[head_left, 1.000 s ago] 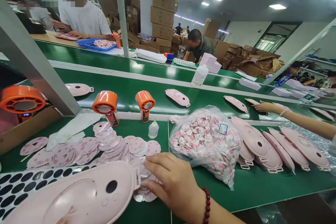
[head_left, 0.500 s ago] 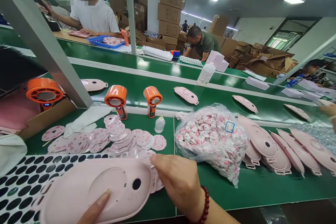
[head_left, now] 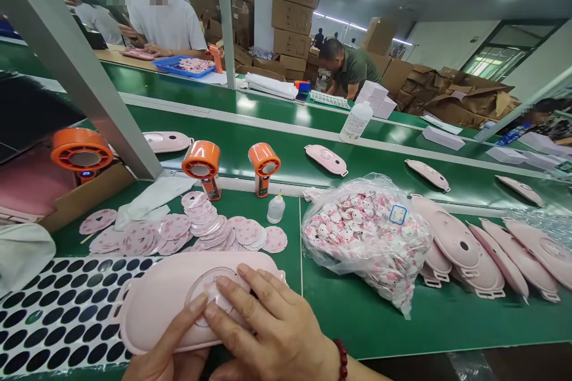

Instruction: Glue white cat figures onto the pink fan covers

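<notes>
Right now, both my hands are pressing on a pink fan shell.

My right hand [head_left: 268,327] sits spread, with its fingers [head_left: 236,303] fanned across a round sticker [head_left: 214,292] in the shell's circular recess. My left hand [head_left: 165,351] reaches in from below with one finger stretched to the sticker's edge; the rest of that hand drops below the shell, so I can't tell its grip. The pink fan shell [head_left: 179,286] lies flat, its left end over a sheet of black dot stickers [head_left: 58,315] on the green conveyor belt [head_left: 357,321]. Just beyond it lies a spread of pink printed round stickers [head_left: 179,232], and to the right sits a clear plastic bag of small stickers [head_left: 366,244].
</notes>
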Available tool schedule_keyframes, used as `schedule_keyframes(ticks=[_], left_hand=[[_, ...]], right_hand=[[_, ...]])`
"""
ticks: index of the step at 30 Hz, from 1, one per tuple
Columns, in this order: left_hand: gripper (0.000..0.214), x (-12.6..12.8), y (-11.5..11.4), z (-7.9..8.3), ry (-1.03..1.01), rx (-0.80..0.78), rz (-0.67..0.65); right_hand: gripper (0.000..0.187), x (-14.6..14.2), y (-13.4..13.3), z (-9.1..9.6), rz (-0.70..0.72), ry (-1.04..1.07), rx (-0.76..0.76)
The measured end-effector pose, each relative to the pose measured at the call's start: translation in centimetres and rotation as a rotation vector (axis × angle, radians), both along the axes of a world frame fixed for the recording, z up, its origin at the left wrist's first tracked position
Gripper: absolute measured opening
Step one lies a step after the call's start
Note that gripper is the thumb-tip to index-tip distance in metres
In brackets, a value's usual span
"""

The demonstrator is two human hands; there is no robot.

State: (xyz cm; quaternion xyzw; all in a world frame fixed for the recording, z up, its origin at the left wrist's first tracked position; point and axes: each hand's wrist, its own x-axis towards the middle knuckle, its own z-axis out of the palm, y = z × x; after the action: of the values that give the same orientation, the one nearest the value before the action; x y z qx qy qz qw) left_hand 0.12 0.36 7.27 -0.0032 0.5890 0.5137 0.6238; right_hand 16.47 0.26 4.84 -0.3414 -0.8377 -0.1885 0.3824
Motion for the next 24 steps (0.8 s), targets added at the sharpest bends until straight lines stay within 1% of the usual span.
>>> schedule_keyframes(ticks=[2, 4, 7, 9, 10, 12, 13, 14, 16, 17, 18, 20, 21, 22, 24], left_hand=[[0.062, 0.2, 0.1, 0.8, 0.033, -0.015, 0.028], [0.066, 0.1, 0.1, 1.1, 0.040, 0.006, 0.045], [0.083, -0.1, 0.0, 1.1, 0.005, 0.037, 0.057], [0.096, -0.1, 0.0, 1.0, 0.009, 0.045, 0.053], [0.099, 0.0, 0.0, 1.0, 0.026, 0.042, 0.052], [0.100, 0.1, -0.1, 1.0, 0.066, 0.056, 0.045], [0.099, 0.2, -0.2, 0.9, 0.092, 0.079, 0.035], [0.098, 0.2, -0.3, 0.7, 0.121, 0.110, 0.021], [0.098, 0.1, -0.5, 0.3, 0.161, 0.182, -0.027], [0.100, 0.0, -0.5, 0.1, 0.171, 0.215, -0.049], [0.102, 0.0, -0.5, -0.1, 0.171, 0.234, -0.062], [0.100, -0.2, -0.3, -0.3, 0.163, 0.249, -0.077], [0.098, -0.2, -0.1, -0.3, 0.165, 0.253, -0.079], [0.097, -0.2, 0.1, -0.2, 0.173, 0.248, -0.076], [0.095, -0.1, 0.6, 0.1, 0.191, 0.236, -0.073]], right_hand=[[0.063, 0.3, -0.2, 0.0, 0.005, -0.044, -0.044], [0.065, 0.5, -0.3, -0.1, 0.042, -0.058, -0.125], [0.066, 1.0, -0.2, -0.2, 0.121, -0.048, -0.271], [0.061, 1.3, -0.1, 0.3, 0.160, -0.008, -0.348], [0.054, 1.5, 0.0, 0.6, 0.183, 0.032, -0.382], [0.039, 1.7, 0.2, 1.5, 0.243, 0.166, -0.444], [0.036, 1.7, 0.3, 1.9, 0.252, 0.256, -0.475], [0.037, 1.7, 0.4, 2.3, 0.233, 0.357, -0.515], [0.049, 1.5, 0.6, 2.7, 0.121, 0.566, -0.633], [0.054, 1.3, 0.7, 2.8, 0.066, 0.658, -0.723], [0.055, 1.1, 0.9, 2.7, 0.036, 0.737, -0.828], [0.048, 0.6, 1.2, 2.6, 0.057, 0.867, -1.016], [0.044, 0.4, 1.4, 2.5, 0.084, 0.919, -1.074], [0.041, 0.2, 1.5, 2.5, 0.106, 0.960, -1.104], [0.040, -0.1, 1.7, 2.4, 0.113, 1.005, -1.112]])
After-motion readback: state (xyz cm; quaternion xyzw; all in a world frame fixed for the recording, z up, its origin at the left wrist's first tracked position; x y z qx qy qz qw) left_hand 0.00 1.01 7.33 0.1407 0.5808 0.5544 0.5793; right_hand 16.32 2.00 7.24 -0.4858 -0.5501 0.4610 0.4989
